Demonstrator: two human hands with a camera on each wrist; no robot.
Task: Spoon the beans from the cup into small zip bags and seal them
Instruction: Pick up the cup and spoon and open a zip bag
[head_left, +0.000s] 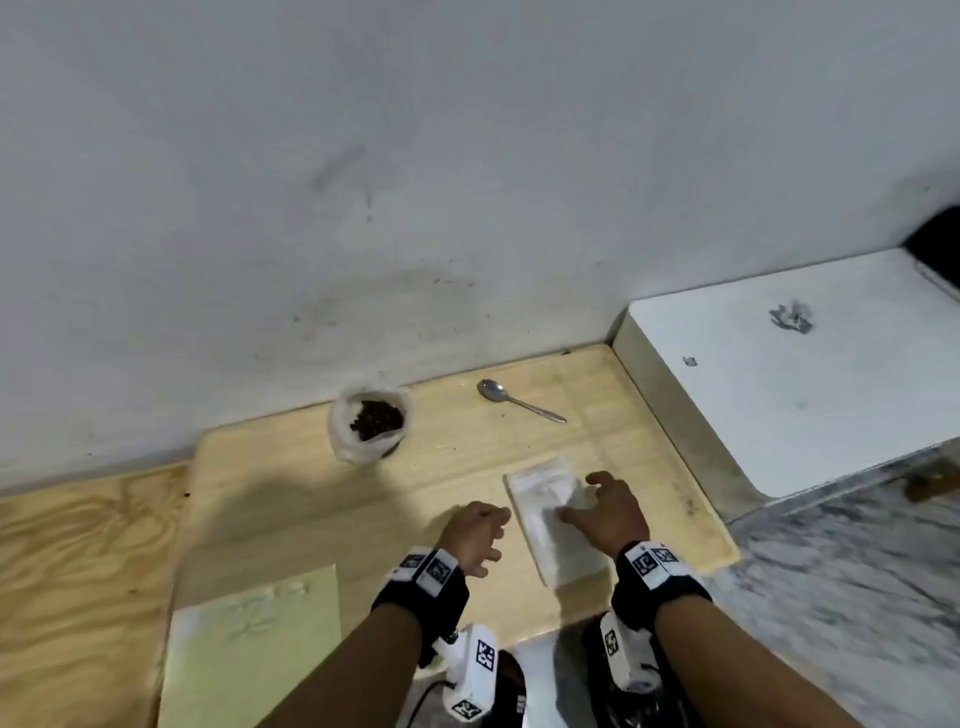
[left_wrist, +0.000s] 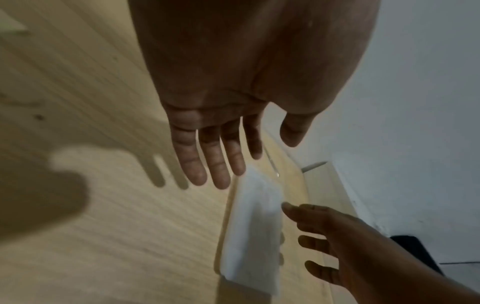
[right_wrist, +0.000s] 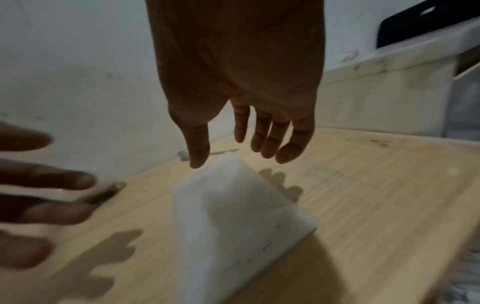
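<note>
A cup (head_left: 369, 423) lined with clear plastic holds dark beans near the wall. To its right a metal spoon (head_left: 519, 401) lies on the wooden board (head_left: 291, 499). A flat stack of clear zip bags (head_left: 550, 525) (left_wrist: 252, 226) (right_wrist: 233, 226) lies at the board's front right. My right hand (head_left: 587, 499) (right_wrist: 233, 156) is spread over the stack with straight fingers; whether it touches the bags I cannot tell. Just left of the stack, above the board, my left hand (head_left: 483, 535) (left_wrist: 221, 160) has straight fingers and holds nothing.
A white box (head_left: 810, 384) stands against the board's right edge, with a dark object (head_left: 940, 244) behind it. A pale green sheet (head_left: 249, 639) lies at the front left. The wall (head_left: 415, 182) runs close behind the cup and spoon. Marble floor (head_left: 857, 571) shows at right.
</note>
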